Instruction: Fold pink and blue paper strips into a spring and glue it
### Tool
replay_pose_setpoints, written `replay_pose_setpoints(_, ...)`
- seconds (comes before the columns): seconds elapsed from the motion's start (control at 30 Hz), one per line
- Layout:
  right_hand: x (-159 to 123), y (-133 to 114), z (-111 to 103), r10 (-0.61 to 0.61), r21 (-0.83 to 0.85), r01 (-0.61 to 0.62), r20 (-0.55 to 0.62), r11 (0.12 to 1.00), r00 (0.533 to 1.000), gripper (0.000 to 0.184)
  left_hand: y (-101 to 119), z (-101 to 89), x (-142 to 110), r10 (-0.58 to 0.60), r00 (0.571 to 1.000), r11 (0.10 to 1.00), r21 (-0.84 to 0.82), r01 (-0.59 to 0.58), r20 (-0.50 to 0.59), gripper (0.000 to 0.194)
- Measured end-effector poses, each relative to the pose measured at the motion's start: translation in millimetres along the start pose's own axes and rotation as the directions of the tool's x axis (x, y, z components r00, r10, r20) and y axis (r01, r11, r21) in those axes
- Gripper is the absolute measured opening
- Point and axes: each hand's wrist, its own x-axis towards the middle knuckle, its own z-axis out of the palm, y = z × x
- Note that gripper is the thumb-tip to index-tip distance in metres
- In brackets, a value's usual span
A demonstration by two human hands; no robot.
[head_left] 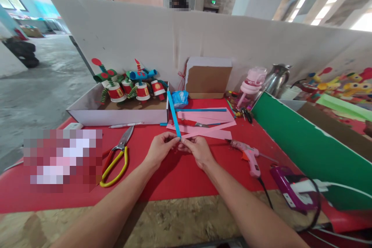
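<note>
Over the middle of the red table cover, my left hand (162,145) and my right hand (197,149) meet, thumbs and fingers pinched together. Between them they grip the ends of two paper strips where these join. A blue paper strip (173,114) rises from the fingertips toward the back, and a pink paper strip (212,128) runs off to the right. How the ends overlap is hidden by my fingers. Just behind lie pink paper sheets (203,116), another blue strip (203,110) and a cutter knife (200,124).
Yellow-and-red-handled scissors (117,159) lie left; a pink glue gun (247,155) with a cord lies right, near a purple power strip (290,190). A white box (119,117) holds several paper-cup figures. A green-sided box (290,139) and pink bottle (251,85) stand right.
</note>
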Motion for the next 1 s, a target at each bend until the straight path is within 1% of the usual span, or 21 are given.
replay_pose_setpoints(0.17, -2.4, -0.8, 1.5, -0.031, -0.020, 0.032, 0.017, 0.999, 0.999, 0.032, -1.3, 0.5, -1.4, 0.012, 1.000, 1.000, -0.006, -0.012, -0.022, 0.022)
replay_pose_setpoints(0.33, -3.1, -0.1, 1.5, -0.079, -0.081, 0.077, -0.010, 0.994, 0.997, 0.031, -1.1, 0.0, -1.4, 0.007, 1.000, 0.999, -0.041, -0.007, -0.016, 0.021)
replay_pose_setpoints(0.4, -2.0, 0.1, 0.4, -0.060, -0.071, 0.061, 0.013, 0.996, 0.998, 0.032, -0.5, -0.9, -1.0, -0.002, 1.000, 0.999, -0.054, 0.001, -0.027, 0.022)
replay_pose_setpoints(0.5, 0.6, 0.5, -1.8, -0.013, -0.009, 0.014, 0.048, 1.000, 0.999, 0.034, 0.6, -2.7, -0.3, -0.013, 0.999, 0.996, -0.086, 0.010, -0.036, 0.023)
replay_pose_setpoints(0.63, 1.8, -0.3, -3.0, 0.029, 0.066, -0.030, 0.016, 0.997, 0.999, 0.038, 1.8, -2.9, -0.4, -0.011, 1.000, 0.993, -0.119, 0.011, -0.001, 0.022)
replay_pose_setpoints(0.77, -0.6, -2.5, -1.4, 0.038, 0.101, -0.044, 0.061, 0.994, 0.997, 0.037, 3.3, -1.3, -1.6, -0.013, 1.000, 0.995, -0.097, 0.015, 0.017, 0.023)
replay_pose_setpoints(0.9, -0.8, -1.8, -1.2, 0.043, 0.073, -0.050, 0.087, 0.996, 0.995, 0.036, 3.7, -1.3, -1.9, -0.031, 0.999, 0.996, -0.081, 0.032, 0.014, 0.025)
replay_pose_setpoints(1.0, -0.6, -0.8, -1.2, 0.021, 0.048, -0.026, 0.090, 0.999, 0.996, 0.035, 2.5, -2.1, -0.9, -0.054, 0.998, 0.994, -0.091, 0.055, 0.017, 0.028)
